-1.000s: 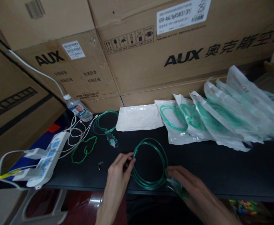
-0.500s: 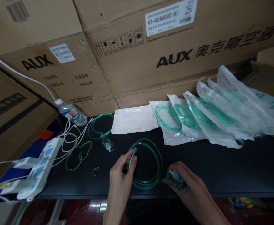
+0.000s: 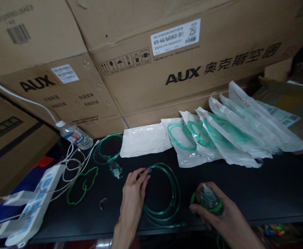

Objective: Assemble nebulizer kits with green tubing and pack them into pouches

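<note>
My left hand (image 3: 134,193) is closed at the upper left of a coil of green oxygen tubing (image 3: 176,186), with its fingertips pinching the tubing. The coil lies on the black tabletop, and one tubing end rests near the front edge. To the right, my right hand (image 3: 226,211) grips a clear green oxygen mask (image 3: 210,200) with a whitish nozzle facing up and a green strap around it. Further left lies another oxygen mask (image 3: 116,170) beside a second coil of green tubing (image 3: 107,140). A loose green elastic strap (image 3: 82,186) and a small clear bent piece (image 3: 102,203) lie nearby.
Several white-and-clear pouches (image 3: 229,138) with green tubing lean at the back right; a flat white pouch (image 3: 144,140) lies beside them. A power strip (image 3: 37,204), white cables and a plastic bottle (image 3: 75,135) occupy the left. Large cardboard boxes (image 3: 130,86) stand behind.
My right hand has moved right with the mask and turned it more upward, away from the coil. My left fingers have lowered the tubing they pinch. The camera view has shifted slightly.
</note>
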Motion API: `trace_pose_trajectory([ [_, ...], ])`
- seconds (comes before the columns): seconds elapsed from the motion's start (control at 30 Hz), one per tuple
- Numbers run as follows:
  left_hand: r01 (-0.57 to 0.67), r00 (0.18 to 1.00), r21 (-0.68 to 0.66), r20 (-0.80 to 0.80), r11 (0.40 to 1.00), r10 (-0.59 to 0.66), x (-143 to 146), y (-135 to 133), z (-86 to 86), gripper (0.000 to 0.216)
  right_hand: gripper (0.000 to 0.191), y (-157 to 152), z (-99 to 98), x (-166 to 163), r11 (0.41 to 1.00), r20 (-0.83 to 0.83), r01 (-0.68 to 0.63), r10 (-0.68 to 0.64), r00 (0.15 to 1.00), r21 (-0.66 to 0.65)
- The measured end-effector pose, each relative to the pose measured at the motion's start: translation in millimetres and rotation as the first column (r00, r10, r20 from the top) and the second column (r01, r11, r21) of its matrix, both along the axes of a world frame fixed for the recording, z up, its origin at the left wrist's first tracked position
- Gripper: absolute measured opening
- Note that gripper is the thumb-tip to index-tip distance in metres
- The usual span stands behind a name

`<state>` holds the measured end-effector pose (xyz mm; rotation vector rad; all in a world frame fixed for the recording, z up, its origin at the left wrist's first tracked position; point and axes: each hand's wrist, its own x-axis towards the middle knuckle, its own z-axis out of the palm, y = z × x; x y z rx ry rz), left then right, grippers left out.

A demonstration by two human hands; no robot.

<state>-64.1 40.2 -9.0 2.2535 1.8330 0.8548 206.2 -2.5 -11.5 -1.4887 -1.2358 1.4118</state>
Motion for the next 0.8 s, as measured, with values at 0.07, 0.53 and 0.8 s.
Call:
trace_pose_trajectory([
  [0.07, 0.093, 0.996, -0.019, -0.010, 0.995, -0.093, -3.8, 5.7, 0.1, 0.031, 0.053, -4.0, -3.9, -0.3, 0.997, -0.071, 0.007, -0.013, 0.997, -0.082],
  [0.53, 0.682, 0.695, -0.182, -0.143, 0.709, -0.705, -2.1, 84.1, 38.7, 0.045, 0.073, -2.3, 16.5, 10.0, 0.985, -0.242, -0.076, 0.037, 0.970, -0.154],
  [0.8, 0.663, 0.746, -0.086, 0.000, 0.743, -0.666, 12.4, 64.6, 29.3, 0.031, 0.072, 5.7, 24.7, 3.4, 0.992, -0.186, -0.103, 0.088, 0.978, -0.071],
])
